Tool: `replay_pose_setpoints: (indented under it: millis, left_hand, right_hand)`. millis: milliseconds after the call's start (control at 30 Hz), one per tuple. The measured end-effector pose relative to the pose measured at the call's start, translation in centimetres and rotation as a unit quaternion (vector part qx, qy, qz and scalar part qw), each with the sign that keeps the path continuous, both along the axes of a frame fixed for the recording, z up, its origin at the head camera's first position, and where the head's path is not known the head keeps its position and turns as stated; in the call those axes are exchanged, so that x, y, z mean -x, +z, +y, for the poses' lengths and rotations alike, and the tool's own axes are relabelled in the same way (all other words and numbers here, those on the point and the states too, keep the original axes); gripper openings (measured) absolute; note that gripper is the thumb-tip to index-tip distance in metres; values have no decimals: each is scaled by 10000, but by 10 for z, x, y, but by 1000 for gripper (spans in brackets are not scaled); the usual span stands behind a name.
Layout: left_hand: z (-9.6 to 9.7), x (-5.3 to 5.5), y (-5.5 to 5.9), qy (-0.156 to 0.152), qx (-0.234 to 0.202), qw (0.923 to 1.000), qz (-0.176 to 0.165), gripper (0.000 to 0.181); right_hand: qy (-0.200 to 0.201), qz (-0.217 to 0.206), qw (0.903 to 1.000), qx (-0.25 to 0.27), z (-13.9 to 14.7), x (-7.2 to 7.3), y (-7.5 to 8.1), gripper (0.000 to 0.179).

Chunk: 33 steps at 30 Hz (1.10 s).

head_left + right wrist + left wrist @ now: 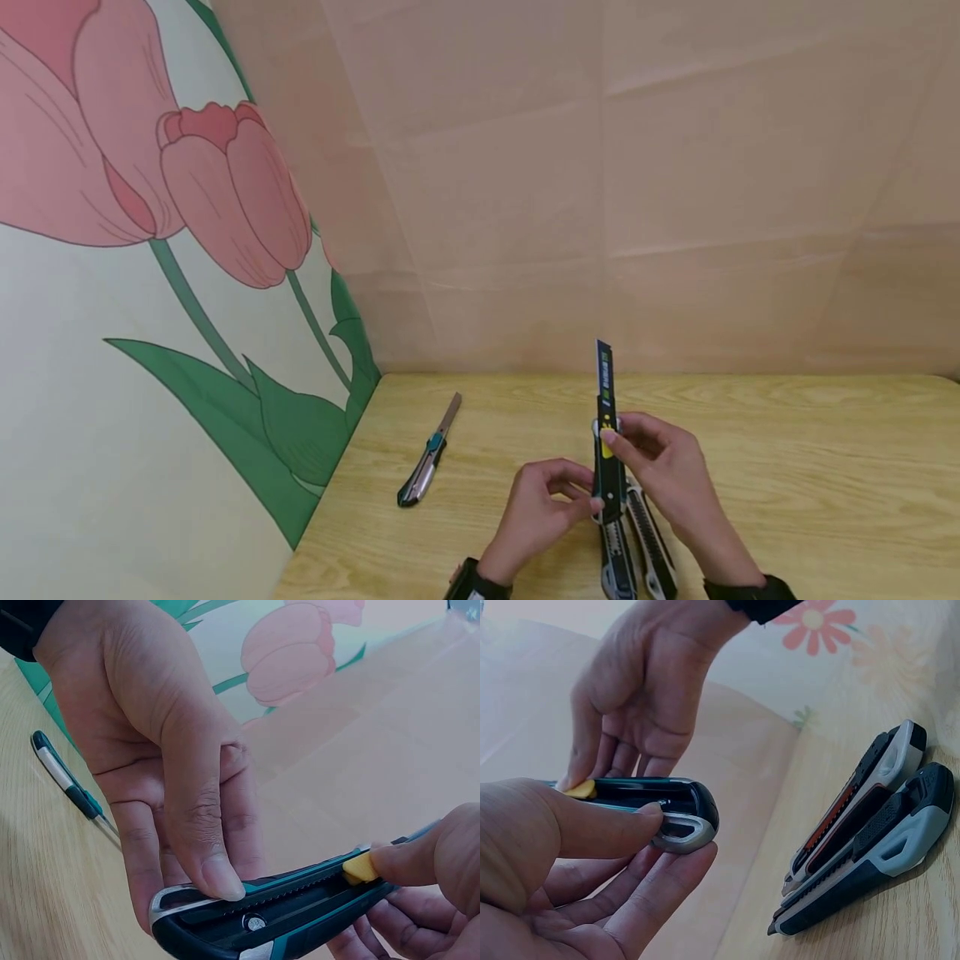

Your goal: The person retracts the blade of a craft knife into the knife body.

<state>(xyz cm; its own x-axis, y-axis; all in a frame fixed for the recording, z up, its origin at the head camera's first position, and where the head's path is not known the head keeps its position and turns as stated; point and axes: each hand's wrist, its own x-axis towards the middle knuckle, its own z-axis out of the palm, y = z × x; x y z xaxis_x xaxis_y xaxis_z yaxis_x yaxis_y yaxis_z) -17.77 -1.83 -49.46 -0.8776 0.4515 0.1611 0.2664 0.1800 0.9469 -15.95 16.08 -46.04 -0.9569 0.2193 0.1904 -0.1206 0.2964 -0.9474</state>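
Both hands hold a black and teal utility knife (610, 483) upright above the table, its lettered blade (604, 367) sticking out at the top. My left hand (543, 508) pinches the lower end of the handle between thumb and fingers, beside the grey loop seen in the left wrist view. Higher up, my right hand (675, 475) grips the handle with its thumb on the yellow slider (360, 868). Two grey and black utility knives lie side by side on the table under the hands: one with orange-red trim (855, 799), the other plain (870, 851).
A teal and silver utility knife (426, 467) lies on the wooden table (825, 483) left of the hands, its blade out. Behind the table hangs a brown sheet (600, 183). On the left is a wall (60, 400) painted with tulips.
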Motion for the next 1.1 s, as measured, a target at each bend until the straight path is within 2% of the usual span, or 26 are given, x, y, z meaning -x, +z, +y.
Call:
replay_pose_setpoints:
  millis: [233, 633, 867, 1100]
  left_hand:
    - [0, 0, 1, 189, 168, 9997, -74, 21]
    - [0, 1, 1, 81, 29, 9999, -89, 21]
    - [1, 0, 2, 137, 128, 9995, -248, 21]
    - [2, 0, 1, 117, 126, 9996, -217, 21]
  right_hand:
    - [189, 53, 9998, 102, 0, -1, 1, 41]
    - [320, 144, 9993, 117, 2, 0, 1, 37]
    - [362, -28, 9991, 223, 2, -1, 2, 37]
    - [308, -207, 9990, 237, 5, -1, 0, 44]
